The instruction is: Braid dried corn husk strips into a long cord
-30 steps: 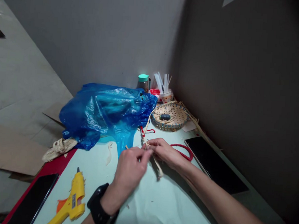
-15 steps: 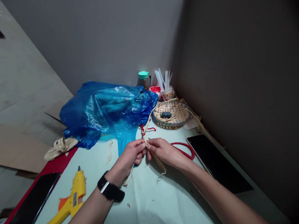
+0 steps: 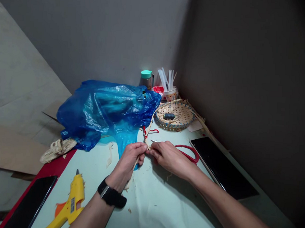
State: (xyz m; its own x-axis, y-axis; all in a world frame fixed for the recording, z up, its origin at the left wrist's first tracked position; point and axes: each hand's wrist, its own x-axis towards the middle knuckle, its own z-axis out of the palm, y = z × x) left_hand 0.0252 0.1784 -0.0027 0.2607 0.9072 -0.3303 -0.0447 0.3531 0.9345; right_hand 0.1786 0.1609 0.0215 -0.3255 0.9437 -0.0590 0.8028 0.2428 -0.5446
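Note:
My left hand (image 3: pixel 134 153) pinches a pale, straw-coloured fibre braid (image 3: pixel 147 140) between thumb and fingers; a loose strand hangs below the wrist. Close against it, my right hand (image 3: pixel 167 155) is closed on the strands at the same spot, its fingertips partly hidden. A red cord (image 3: pixel 146 134) is tied around the braid just beyond my fingers. From there the braid runs up toward a woven basket (image 3: pixel 176 124), which holds a spool of dark thread (image 3: pixel 169 116). Red-handled scissors (image 3: pixel 195 155) lie partly under my right hand, one blade tip showing.
A blue plastic bag (image 3: pixel 103 107) covers the back left. Behind stand a green-lidded jar (image 3: pixel 145 78) and a cup of glue sticks (image 3: pixel 170 94). A black tablet (image 3: pixel 221 166) lies right; a yellow glue gun (image 3: pixel 76 192), a phone (image 3: pixel 30 203) and a fibre bundle (image 3: pixel 58 149) lie left.
My right hand has turned over, palm more downward, and its fingers have shifted on the strands. The loose strand that hung below it is now mostly hidden. My left hand keeps its pinch.

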